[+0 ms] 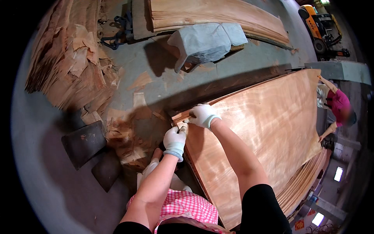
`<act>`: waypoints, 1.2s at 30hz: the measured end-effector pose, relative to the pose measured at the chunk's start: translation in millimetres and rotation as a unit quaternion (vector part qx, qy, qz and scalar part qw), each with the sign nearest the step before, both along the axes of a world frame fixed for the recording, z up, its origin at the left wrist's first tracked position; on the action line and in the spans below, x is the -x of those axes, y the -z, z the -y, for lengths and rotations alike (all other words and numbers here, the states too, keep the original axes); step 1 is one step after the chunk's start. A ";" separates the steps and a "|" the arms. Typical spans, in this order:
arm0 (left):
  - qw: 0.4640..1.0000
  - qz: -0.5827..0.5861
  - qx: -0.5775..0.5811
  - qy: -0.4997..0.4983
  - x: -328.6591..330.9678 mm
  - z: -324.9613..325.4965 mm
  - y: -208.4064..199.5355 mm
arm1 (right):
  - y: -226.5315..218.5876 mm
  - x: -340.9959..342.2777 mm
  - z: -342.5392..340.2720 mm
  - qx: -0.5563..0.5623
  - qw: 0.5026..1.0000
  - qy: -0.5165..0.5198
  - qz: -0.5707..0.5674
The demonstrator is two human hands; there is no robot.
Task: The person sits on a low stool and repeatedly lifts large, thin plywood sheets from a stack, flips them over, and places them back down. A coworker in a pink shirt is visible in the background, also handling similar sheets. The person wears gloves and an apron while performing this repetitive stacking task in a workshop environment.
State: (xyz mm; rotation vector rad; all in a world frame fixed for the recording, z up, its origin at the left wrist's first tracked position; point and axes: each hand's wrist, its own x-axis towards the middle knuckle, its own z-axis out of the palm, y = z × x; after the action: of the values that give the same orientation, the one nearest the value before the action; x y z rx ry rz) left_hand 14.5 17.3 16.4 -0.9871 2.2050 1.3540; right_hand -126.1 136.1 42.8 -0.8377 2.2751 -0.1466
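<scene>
A large stack of thin wood veneer sheets [265, 117] lies in front of me to the right, its near left corner under my hands. My left hand [175, 139], in a white knitted glove, is closed on the corner, thumb on top and fingers around the edge. Just beyond it, my right hand [203, 116], gloved alike, curls its fingers over the same corner and grips the veneer edge. The two hands nearly touch. My fingertips partly hide the layers between them.
A co-worker [341, 107] holds the sheet's far end with both hands. A cloth-covered stool [204, 45] stands beyond the stack, before another veneer pile [210, 15]. Ragged veneer scraps [74, 58] heap at left; dark flat pieces [83, 144] lie nearer. A forklift [317, 31] stands far right.
</scene>
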 end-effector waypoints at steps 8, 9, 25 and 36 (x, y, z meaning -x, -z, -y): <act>0.999 0.033 -0.008 -0.023 8.3 0.8 -0.3 | -7.9 18.5 14.3 -0.074 0.991 0.049 0.105; 0.999 0.037 -0.014 -0.027 8.0 -0.2 -1.3 | -10.8 16.9 14.5 -0.083 0.989 0.055 0.105; 0.963 -0.261 -0.038 0.055 -83.8 7.0 -2.7 | -81.8 -0.2 -34.1 0.002 0.998 -0.058 -0.039; 0.969 -0.115 -0.204 0.083 -100.5 -73.4 -34.5 | -158.7 -62.7 -106.4 0.044 0.992 0.046 -0.112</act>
State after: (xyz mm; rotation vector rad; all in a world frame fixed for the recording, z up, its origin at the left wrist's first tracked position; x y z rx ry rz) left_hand 114.9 90.6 51.0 -0.5075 1.9843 1.8157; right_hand -63.4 242.4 201.5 -0.8304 2.5347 -0.2056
